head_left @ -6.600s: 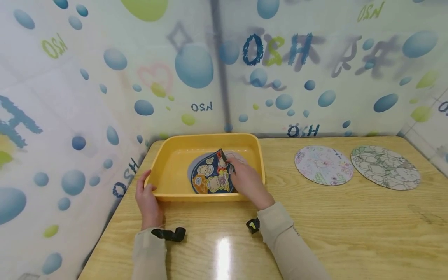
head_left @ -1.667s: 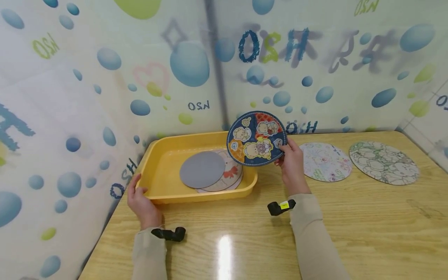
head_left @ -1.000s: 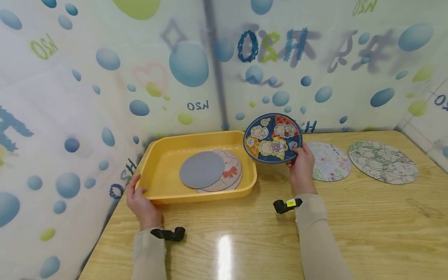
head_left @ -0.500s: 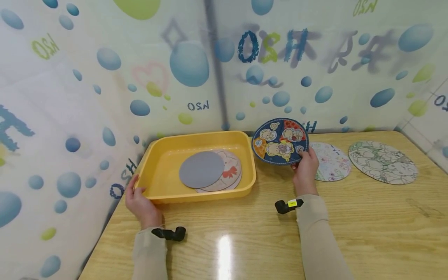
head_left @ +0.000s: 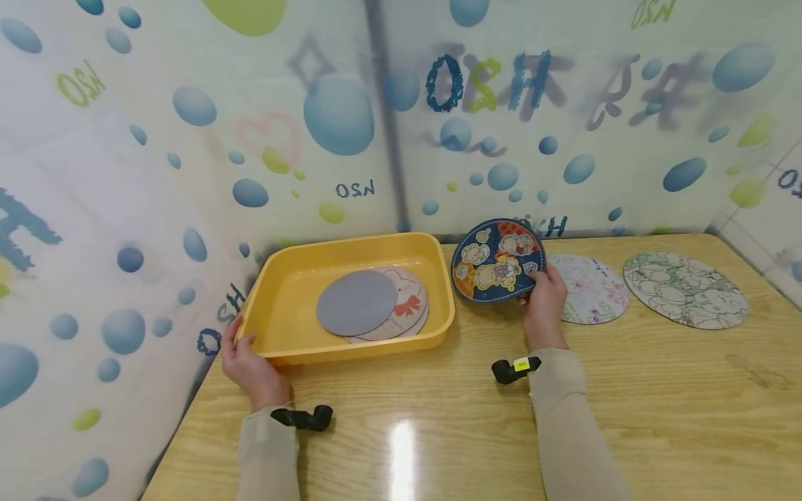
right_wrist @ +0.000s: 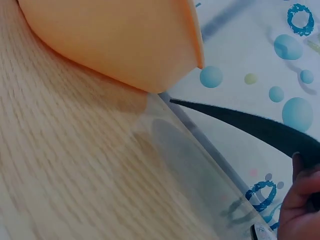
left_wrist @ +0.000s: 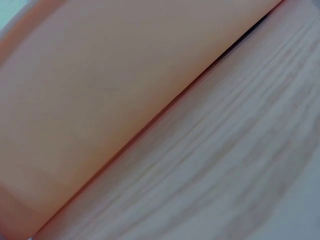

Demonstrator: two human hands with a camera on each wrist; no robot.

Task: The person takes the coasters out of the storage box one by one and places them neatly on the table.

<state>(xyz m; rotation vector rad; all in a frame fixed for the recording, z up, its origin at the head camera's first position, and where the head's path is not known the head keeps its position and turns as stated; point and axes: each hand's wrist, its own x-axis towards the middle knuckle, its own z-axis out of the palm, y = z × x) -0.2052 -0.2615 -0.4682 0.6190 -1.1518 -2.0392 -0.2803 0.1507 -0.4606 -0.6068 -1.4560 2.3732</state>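
Observation:
My left hand (head_left: pixel 253 369) grips the front left corner of a yellow plastic tray (head_left: pixel 351 353), with the thumb at the rim. In the left wrist view only the tray's outer wall (left_wrist: pixel 110 75) and the wood show; the hand is out of sight there. Between thumb and fingers my right hand (head_left: pixel 544 306) pinches the right edge of a round dark blue mat (head_left: pixel 495 268) printed with bears. The mat is tilted, just right of the tray. The right wrist view shows it edge-on as a thin dark mat (right_wrist: pixel 250 125), held above the table.
Inside the tray lie overlapping round mats: a plain grey one (head_left: pixel 357 303) over one with a red bow (head_left: pixel 410 306). On the wooden table (head_left: pixel 626 403) to the right are a pastel round mat (head_left: pixel 595 292) and a green-and-white one (head_left: pixel 686 291). A patterned curtain (head_left: pixel 407 139) stands behind.
The bear mat has come out of the tray, raised and carried right; over the last half second it sinks slightly. The left hand and tray have shifted a little left.

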